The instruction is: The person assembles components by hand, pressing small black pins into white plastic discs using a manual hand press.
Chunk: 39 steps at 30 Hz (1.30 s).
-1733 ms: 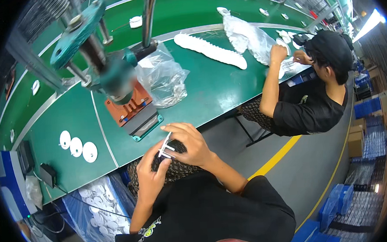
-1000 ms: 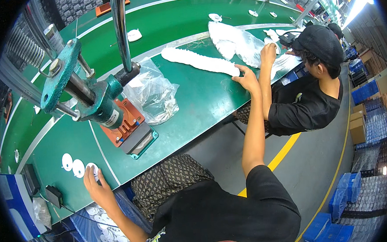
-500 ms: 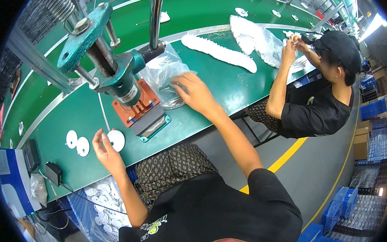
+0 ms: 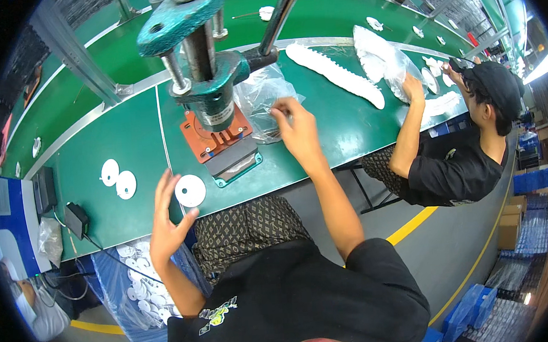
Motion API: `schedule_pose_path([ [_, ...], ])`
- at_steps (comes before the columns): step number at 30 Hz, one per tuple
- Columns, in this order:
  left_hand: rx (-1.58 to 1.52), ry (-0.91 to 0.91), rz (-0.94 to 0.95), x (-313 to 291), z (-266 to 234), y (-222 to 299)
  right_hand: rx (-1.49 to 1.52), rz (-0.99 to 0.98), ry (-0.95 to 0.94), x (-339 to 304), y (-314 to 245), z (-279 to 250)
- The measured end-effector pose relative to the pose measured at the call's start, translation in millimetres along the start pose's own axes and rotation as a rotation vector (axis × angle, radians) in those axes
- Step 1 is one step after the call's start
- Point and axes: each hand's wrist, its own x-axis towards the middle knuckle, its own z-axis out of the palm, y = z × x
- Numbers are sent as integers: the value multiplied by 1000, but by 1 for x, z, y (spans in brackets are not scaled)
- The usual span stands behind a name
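Observation:
My left hand (image 4: 169, 224) is open, thumb and fingers apart, at the table's front edge. Just beside its fingertips lies a white disc (image 4: 191, 191) with a small central hole. Two more white discs (image 4: 126, 185) lie farther left on the green table. My right hand (image 4: 298, 129) is closed, fingers curled toward the thumb, over the edge of a clear plastic bag (image 4: 260, 100); anything pinched there is too small to make out. Between my hands stands a teal hand press (image 4: 210, 103) with an orange-brown fixture plate (image 4: 200, 141) at its base.
A long stack of white pieces (image 4: 337, 76) lies right of the bag. Farther right, a co-worker (image 4: 455, 160) handles white parts. Behind runs a green conveyor (image 4: 321, 17). A blue-lined bin (image 4: 115, 293) of white discs stands below the table; a black adapter (image 4: 76, 220) lies at left.
My left hand has come closer to the nearest disc. My right hand's fingers have curled in at the bag. The co-worker's near hand has lowered to a plastic bag. The whole view has shifted.

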Motion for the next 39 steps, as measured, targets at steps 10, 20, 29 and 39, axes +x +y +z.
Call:
schedule_pose_path([
  [10, 192, 106, -83, -3, 10, -22, 891, 469, -180, -37, -39, -37],
  [20, 341, 424, -95, -9, 57, 2, 804, 352, -170, -84, -109, 34],
  [29, 282, 184, 19, -11, 42, -3, 683, 181, -152, -89, -121, 72],
  [39, 330, 198, 49, -11, 45, -9, 256, -202, -175, -78, -126, 70],
])
